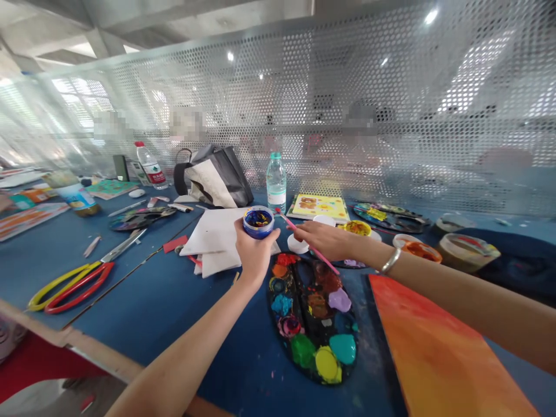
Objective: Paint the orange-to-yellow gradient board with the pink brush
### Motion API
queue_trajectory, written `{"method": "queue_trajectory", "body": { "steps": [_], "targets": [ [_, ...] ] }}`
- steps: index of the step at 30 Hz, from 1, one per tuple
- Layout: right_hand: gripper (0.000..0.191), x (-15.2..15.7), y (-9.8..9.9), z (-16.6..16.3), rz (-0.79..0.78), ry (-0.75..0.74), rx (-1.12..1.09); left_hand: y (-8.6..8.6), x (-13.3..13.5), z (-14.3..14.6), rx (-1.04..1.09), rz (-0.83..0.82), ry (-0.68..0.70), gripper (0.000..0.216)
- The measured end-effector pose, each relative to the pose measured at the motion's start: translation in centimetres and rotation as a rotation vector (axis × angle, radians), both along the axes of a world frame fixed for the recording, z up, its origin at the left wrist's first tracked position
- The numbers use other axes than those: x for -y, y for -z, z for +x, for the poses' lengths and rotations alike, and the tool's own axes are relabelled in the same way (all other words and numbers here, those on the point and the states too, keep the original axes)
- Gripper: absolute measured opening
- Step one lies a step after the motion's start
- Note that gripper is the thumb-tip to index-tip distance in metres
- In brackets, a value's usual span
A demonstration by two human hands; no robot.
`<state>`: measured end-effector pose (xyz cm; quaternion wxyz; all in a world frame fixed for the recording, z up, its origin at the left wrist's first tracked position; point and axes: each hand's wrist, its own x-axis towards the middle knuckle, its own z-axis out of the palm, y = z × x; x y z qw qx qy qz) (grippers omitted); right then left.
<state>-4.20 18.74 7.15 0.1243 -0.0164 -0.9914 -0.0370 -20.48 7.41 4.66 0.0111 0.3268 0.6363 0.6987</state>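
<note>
Left hand (253, 256) clasps a paint jar (259, 231), best kept level; right hand (324, 238), toward jar's three o'clock, pinches a pink brush (325, 261).

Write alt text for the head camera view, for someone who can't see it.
A person's left hand holds a small open blue jar while the right hand holds a pink brush beside it. On the blue table below lies a dark palette dabbed with many colours, with an orange painting to its right and large scissors farther left.
</note>
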Motion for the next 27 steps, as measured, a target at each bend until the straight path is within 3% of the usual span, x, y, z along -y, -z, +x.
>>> {"method": "queue_trajectory", "body": {
  "steps": [9,17,20,23,27],
  "targets": [
    [0.041,-1.2,1.4,-2.4,-0.020,-0.026,0.120,0.2,-0.3,-0.8,0.096,0.118,-0.040,0.057],
    [0.043,-0.8,1.4,-2.9,-0.065,-0.006,0.091,0.1,-0.3,-0.8,0.113,0.112,-0.055,0.058],
    [0.036,-0.3,0.2,-2.5,-0.081,0.006,0.034,0.3,-0.4,-1.0,0.092,0.092,-0.061,0.060],
    [0.028,0.4,-2.3,-1.7,-0.100,0.014,-0.059,0.7,-0.6,-1.2,0.049,0.050,-0.059,0.061],
    [0.032,1.9,-5.7,-1.1,-0.145,0.014,-0.210,0.9,-0.4,-0.7,-0.083,-0.037,-0.004,0.061]
  ]
}}
